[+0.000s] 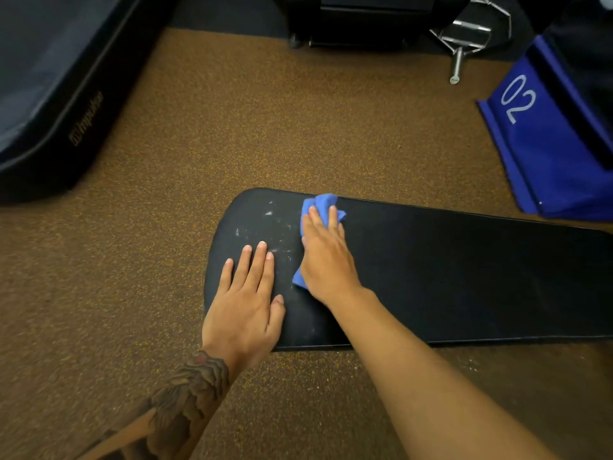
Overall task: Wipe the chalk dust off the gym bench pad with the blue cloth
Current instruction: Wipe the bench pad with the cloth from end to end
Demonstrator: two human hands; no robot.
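A long black bench pad (447,277) lies across the lower middle of the head view, its rounded end pointing left. White chalk dust (270,224) smears the pad near that end. My right hand (326,260) presses flat on a crumpled blue cloth (323,204), which sticks out past my fingertips and under my palm. My left hand (247,300) rests flat on the pad's left end, fingers spread, holding nothing. The chalk marks lie between my two hands and just beyond my left fingertips.
Speckled brown rubber floor (166,227) surrounds the pad. A dark padded mat (49,94) lies at the far left. A blue block marked 02 (547,144) stands at the right. Black equipment (348,21) and a metal bar attachment (464,38) sit at the top.
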